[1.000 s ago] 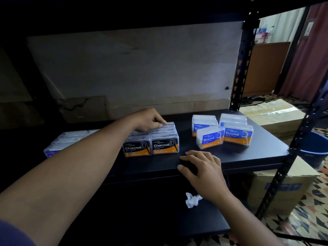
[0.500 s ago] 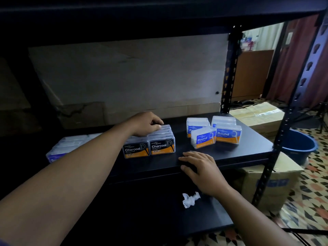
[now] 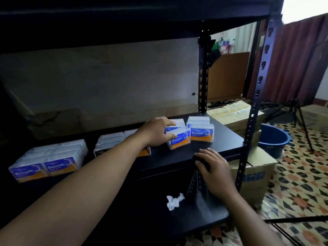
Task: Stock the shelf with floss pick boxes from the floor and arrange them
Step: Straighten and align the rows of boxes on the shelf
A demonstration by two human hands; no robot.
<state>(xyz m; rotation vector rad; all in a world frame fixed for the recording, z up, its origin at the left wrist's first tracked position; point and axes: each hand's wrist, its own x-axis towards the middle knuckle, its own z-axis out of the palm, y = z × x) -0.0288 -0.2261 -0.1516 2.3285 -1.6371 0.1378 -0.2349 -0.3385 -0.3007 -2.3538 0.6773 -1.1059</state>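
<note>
Round boxes (image 3: 202,133) sit at the shelf (image 3: 170,157) R end, Smooth boxes (image 3: 44,167) at L; small print too blurry. Left hand (image 3: 156,133) half open, thumb & fingers touch the tilted front Round box. Right hand (image 3: 213,166) flat, fingers loose, on shelf's front edge. Bare room in front of boxes.

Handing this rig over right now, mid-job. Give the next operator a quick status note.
Left hand: on the tilted Round box; grip unclear.
Right hand: open, resting on the shelf front edge.
Shelf: Smooth boxes left; middle boxes, labels hidden by the forearm; four Round boxes right.
Done: three groups placed.
Left: straighten the tilted Round box. No floss boxes in view on the floor.
</note>
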